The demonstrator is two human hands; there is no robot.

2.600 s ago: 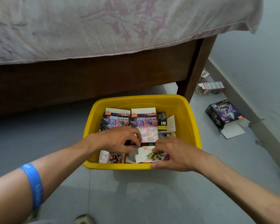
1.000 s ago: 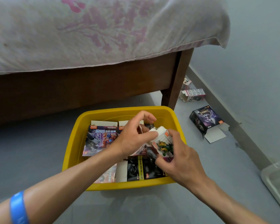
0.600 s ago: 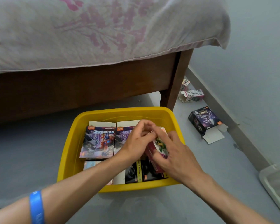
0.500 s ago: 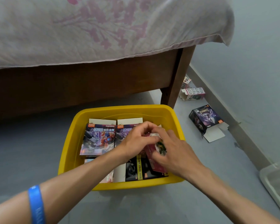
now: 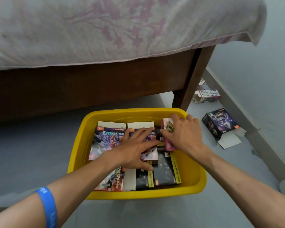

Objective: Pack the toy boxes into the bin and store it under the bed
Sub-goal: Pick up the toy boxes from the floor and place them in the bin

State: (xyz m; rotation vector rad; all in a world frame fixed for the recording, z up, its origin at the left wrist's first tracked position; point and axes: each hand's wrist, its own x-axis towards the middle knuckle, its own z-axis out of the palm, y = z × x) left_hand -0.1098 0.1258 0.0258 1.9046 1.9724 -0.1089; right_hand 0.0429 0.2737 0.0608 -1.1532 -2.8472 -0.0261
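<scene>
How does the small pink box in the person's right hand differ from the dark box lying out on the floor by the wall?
The pink box is inside the yellow bin, gripped by the right hand; the dark box lies untouched on the grey floor, outside the bin. The pink box looks smaller and narrower. The dark box's end flap hangs open; whether the pink box's ends are open is hidden by the fingers. Both are printed cardboard toy boxes.

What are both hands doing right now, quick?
Left hand: open, fingers spread flat on a purple printed toy box in the yellow plastic bin.
Right hand: gripping a small pink toy box.
</scene>
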